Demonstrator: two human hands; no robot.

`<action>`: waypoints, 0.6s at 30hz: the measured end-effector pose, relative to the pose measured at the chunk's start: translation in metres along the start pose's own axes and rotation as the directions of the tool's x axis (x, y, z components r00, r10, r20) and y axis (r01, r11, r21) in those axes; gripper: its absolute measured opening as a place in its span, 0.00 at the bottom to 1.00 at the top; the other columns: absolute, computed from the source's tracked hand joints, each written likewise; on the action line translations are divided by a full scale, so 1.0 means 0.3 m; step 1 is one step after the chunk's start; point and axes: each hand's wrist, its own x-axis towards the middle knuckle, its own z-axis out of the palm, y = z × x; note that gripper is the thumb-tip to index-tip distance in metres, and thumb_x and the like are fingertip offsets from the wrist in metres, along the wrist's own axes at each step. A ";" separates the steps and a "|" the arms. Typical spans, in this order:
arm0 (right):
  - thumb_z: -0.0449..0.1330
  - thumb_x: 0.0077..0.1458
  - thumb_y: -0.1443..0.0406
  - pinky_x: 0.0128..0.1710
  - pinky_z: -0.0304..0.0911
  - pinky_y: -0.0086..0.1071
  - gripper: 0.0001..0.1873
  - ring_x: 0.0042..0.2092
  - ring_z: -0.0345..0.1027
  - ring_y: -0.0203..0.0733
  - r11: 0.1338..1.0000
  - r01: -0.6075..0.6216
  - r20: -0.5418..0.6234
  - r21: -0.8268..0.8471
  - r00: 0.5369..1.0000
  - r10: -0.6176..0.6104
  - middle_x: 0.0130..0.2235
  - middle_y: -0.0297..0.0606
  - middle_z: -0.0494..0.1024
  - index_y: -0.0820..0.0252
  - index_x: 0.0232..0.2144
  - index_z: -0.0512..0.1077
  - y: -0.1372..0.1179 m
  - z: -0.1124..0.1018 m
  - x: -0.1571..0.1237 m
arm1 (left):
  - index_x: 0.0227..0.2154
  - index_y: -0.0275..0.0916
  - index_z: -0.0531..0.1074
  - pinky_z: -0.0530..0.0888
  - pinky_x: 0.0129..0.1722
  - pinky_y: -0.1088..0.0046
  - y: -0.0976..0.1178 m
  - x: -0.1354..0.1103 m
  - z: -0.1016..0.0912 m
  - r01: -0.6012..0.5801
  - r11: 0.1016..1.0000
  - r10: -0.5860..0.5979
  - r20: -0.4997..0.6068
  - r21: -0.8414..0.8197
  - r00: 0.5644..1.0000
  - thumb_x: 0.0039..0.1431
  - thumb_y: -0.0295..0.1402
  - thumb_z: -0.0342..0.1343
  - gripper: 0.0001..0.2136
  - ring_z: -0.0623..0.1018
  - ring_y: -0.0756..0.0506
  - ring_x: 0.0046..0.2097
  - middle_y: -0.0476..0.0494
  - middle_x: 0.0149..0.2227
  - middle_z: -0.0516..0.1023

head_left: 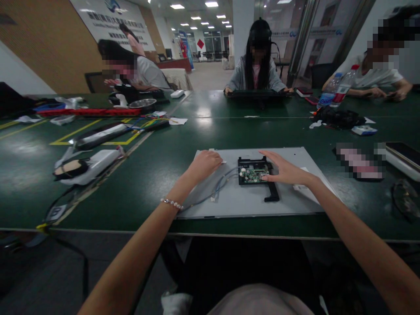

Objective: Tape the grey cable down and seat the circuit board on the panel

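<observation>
A flat grey panel (226,205) lies on the table in front of me. On it sits a green circuit board (253,173) in a black bracket (272,192), with an arm of the bracket reaching towards me. Grey-blue cables (218,186) run from the board's left side across the panel. My left hand (205,167) is closed over the panel's far left part, with a small white piece (224,162) showing at its fingertips. Over the right side of the board, my right hand (284,169) has its thumb and fingers spread, the thumb at the board.
Left stand a white device (98,164), a black-and-silver piece (101,134) with wires, and a red strip (95,112). Right lie a phone (359,162), a white box (402,159) and glasses (405,199). Bottles (343,87) stand further back. Several people are around the table.
</observation>
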 end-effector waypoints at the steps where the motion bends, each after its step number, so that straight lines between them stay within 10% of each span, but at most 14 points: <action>1: 0.60 0.56 0.46 0.66 0.48 0.55 0.47 0.69 0.45 0.56 1.000 0.002 -0.008 -0.006 1.000 -0.002 0.70 0.42 0.51 0.46 0.70 0.43 -0.001 0.001 0.002 | 0.37 0.35 0.80 0.70 0.49 0.62 0.006 0.005 -0.002 0.006 1.000 -0.006 -0.005 0.019 1.000 0.65 0.28 0.49 0.13 0.78 0.40 0.45 0.36 0.40 0.81; 18: 0.58 0.61 0.62 0.46 0.69 0.41 0.12 0.41 0.76 0.46 0.993 0.107 -0.450 -0.051 0.885 -0.119 0.40 0.38 0.83 0.55 0.43 0.80 -0.091 0.022 0.168 | 0.34 0.39 0.81 0.75 0.42 0.71 0.169 0.202 -0.001 -0.148 0.814 -0.142 -0.440 -0.561 0.887 0.59 0.28 0.58 0.07 0.80 0.47 0.39 0.43 0.37 0.82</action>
